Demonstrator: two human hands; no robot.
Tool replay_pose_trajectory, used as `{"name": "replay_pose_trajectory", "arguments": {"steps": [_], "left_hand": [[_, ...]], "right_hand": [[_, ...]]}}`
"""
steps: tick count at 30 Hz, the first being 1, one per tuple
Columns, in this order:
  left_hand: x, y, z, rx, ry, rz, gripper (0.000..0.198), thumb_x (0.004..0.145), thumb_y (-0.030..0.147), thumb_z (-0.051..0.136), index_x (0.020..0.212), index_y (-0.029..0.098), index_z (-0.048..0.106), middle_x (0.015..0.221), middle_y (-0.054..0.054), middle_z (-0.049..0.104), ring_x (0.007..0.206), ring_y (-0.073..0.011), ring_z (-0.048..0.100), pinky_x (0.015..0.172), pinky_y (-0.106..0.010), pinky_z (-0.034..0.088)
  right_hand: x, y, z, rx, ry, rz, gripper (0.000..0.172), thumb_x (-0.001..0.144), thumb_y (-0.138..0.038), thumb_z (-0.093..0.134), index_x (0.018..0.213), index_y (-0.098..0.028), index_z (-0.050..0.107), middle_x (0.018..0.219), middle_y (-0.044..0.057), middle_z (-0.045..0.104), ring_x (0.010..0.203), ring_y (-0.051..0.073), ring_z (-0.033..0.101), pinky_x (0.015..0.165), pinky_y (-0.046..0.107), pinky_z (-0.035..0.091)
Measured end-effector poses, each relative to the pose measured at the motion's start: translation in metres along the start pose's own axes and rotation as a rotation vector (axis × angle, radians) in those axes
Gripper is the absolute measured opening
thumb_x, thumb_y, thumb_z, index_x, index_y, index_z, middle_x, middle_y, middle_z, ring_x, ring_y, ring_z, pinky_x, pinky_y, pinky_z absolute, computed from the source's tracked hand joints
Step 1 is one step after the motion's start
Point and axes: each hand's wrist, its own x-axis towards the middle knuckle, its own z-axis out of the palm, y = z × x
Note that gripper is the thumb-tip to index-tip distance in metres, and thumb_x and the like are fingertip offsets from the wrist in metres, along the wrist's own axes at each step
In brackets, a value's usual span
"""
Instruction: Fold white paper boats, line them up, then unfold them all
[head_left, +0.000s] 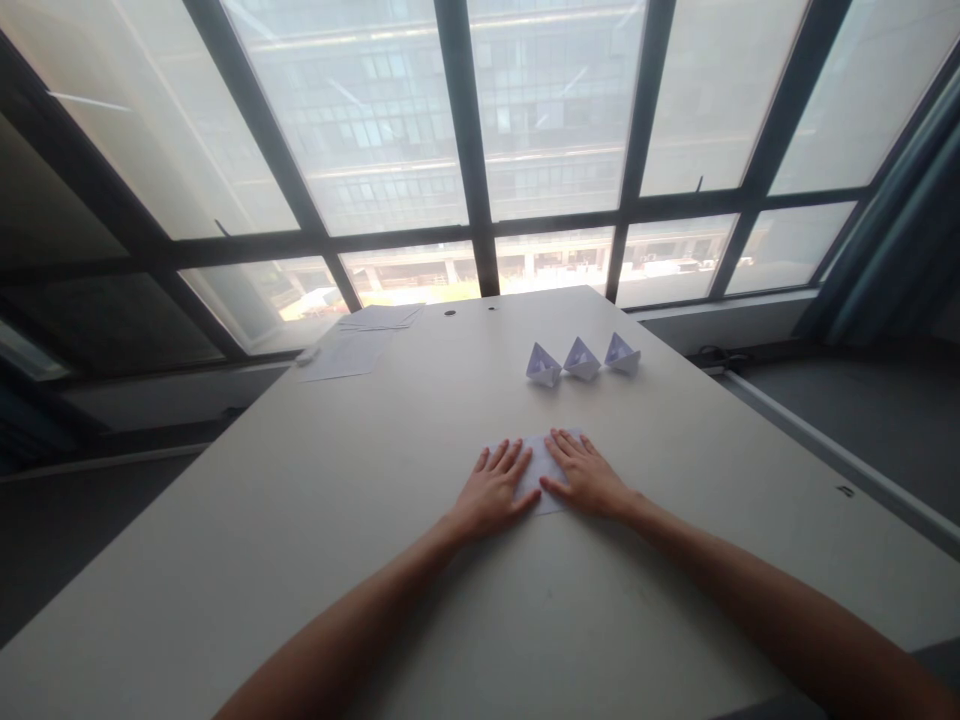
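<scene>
A small white sheet of paper [538,462] lies on the table in front of me. My left hand [495,490] rests flat on its left part, fingers spread. Across from it, my right hand [585,474] presses on the right part, also with fingers stretched out. Both thumbs point inward with a gap between them, where bare paper shows. The palms and fingers hide the sheet's sides. Beyond the hands stand three folded paper boats in a row: a left one [543,367], a middle one [581,360] and a right one [622,355].
The white table [315,500] reaches toward a large framed window [555,110]. Several loose paper sheets [349,352] lie at its far left. A small dark round spot [450,313] is near the far edge. A blue curtain [885,220] hangs at the right.
</scene>
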Motion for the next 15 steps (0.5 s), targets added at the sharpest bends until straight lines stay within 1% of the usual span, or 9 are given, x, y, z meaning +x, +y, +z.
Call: {"name": "replay_pose_trajectory", "arguments": {"steps": [15], "left_hand": [[0.0004, -0.0021, 0.0037, 0.002, 0.020, 0.006, 0.076, 0.092, 0.069, 0.023, 0.153, 0.024, 0.021, 0.160, -0.006, 0.016, 0.147, -0.0275, 0.009, 0.118, -0.047, 0.009]], "right_hand": [[-0.0001, -0.0005, 0.0005, 0.005, 0.000, 0.011, 0.079, 0.091, -0.062, 0.033, 0.151, -0.011, 0.025, 0.158, 0.014, 0.020, 0.147, 0.024, 0.012, 0.118, 0.042, 0.003]]}}
